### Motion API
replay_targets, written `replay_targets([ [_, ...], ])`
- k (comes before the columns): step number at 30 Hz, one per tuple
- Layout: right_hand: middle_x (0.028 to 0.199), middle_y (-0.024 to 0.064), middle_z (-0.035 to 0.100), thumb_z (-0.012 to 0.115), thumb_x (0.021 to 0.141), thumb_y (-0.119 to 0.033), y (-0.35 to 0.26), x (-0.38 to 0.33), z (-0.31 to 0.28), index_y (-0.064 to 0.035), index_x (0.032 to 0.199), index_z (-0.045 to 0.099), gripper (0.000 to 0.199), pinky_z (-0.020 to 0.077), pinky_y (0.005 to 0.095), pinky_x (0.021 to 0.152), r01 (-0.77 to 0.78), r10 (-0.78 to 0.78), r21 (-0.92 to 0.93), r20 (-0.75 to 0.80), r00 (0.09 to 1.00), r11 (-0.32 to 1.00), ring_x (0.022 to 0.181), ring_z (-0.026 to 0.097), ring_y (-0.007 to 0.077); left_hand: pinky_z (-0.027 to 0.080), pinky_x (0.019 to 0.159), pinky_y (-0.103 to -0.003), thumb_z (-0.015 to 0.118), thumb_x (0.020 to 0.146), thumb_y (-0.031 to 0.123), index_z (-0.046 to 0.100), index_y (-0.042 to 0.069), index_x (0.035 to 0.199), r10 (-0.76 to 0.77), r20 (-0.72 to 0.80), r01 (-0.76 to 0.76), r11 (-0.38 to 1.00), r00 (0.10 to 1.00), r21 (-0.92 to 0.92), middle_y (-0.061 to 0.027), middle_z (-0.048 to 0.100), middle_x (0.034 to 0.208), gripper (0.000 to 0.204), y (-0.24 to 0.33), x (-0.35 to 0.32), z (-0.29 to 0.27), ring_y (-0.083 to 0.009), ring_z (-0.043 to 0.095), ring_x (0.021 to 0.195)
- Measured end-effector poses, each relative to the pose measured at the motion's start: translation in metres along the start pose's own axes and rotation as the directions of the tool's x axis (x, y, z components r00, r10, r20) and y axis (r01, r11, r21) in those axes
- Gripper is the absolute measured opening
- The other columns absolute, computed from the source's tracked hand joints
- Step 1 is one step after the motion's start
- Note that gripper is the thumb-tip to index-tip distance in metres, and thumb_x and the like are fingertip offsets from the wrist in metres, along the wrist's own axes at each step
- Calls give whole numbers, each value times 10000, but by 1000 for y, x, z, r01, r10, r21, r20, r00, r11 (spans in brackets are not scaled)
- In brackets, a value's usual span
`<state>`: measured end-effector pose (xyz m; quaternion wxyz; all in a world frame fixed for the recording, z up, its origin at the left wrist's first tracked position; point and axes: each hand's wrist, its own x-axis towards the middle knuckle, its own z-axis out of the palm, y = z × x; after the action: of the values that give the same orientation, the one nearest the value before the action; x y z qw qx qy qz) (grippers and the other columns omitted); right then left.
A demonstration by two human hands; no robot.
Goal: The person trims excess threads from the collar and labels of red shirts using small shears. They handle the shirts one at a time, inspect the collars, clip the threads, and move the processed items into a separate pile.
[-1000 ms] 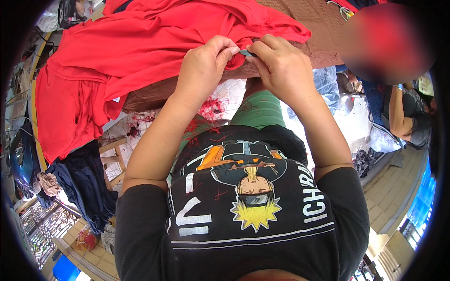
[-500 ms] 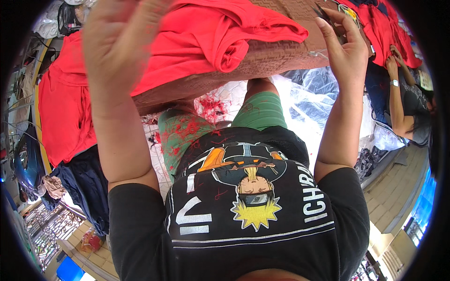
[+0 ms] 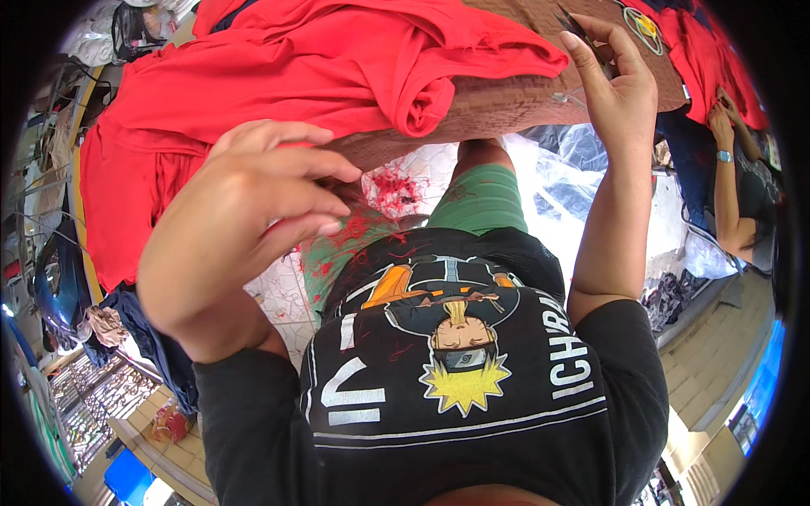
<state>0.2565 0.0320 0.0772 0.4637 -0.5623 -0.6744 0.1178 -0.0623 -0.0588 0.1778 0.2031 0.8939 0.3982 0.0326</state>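
Note:
A pair of dark thread snips (image 3: 570, 22) is in my right hand (image 3: 623, 84), the pointed blades showing past the thumb and fingers. That hand is raised over the right part of a brown patterned cover (image 3: 515, 97). My left hand (image 3: 253, 190) hangs above my lap, its fingers curved and apart, with nothing seen in them. Just beyond it, a bunched red garment (image 3: 337, 76) lies across the cover and drapes down at the left. Loose red threads (image 3: 342, 236) are scattered over my green shorts (image 3: 485, 198).
More red thread scraps (image 3: 396, 190) lie on the pale floor between my legs. Clear plastic sheeting (image 3: 565, 169) spreads at the right. A yellow and pale cord bundle (image 3: 645, 29) rests on the cover. Farther right, another person's hand (image 3: 721, 122) touches red cloth (image 3: 713, 59).
My left hand has come down and nearer, from over the red garment to above my lap. My right hand keeps the snips and has barely shifted.

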Motion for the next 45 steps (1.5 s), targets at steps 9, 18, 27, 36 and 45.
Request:
replay_targets([
  [9, 906, 3, 654, 702, 861, -203, 1, 3, -13, -46, 1107, 656, 295, 439, 200, 750, -29, 28, -22, -37, 999, 999, 812, 565, 60, 207, 1094, -511, 607, 811, 58, 689, 100, 1082, -38, -70, 55, 963, 997, 263, -89, 604, 1244, 286, -2, -4, -16, -311, 472, 1269],
  [18, 1000, 108, 641, 699, 811, -186, 60, 16, -20, -61, 1100, 615, 326, 479, 311, 785, -20, 21, -22, 20, 1000, 1000, 914, 613, 206, 244, 1087, -521, 570, 828, 27, 473, 225, 1366, 56, -358, 94, 916, 932, 389, -121, 400, 1433, 581, -45, 111, 68, -353, 343, 1339],
  [27, 807, 101, 673, 699, 808, -224, 90, 53, -2, -28, 947, 677, 241, 481, 285, 713, -89, 60, 202, 147, 987, 975, 755, 639, 177, 450, 599, -223, 497, 863, -25, 634, 61, 1039, -156, -635, -26, 963, 757, -268, -4, 628, 854, 239, -126, 174, 3, -45, 537, 716],
  [36, 716, 48, 593, 522, 865, 12, -48, 194, -58, -39, 867, 605, 97, 444, 300, 590, 348, -301, 51, -393, 869, 936, 645, 539, 143, 463, 884, -332, 531, 905, 52, 591, 25, 1133, -383, -898, -604, 670, 216, -431, -71, 644, 1006, 238, -182, 72, -203, -166, 603, 927],
  [45, 880, 52, 680, 618, 855, -76, 95, 52, -15, -46, 973, 678, 136, 460, 262, 779, 185, -184, 32, -42, 982, 982, 827, 606, 124, 416, 1004, -360, 557, 892, 94, 580, 71, 921, -426, -632, -484, 412, 647, -772, -155, 578, 1194, 44, -165, 30, 68, -252, 543, 1131],
])
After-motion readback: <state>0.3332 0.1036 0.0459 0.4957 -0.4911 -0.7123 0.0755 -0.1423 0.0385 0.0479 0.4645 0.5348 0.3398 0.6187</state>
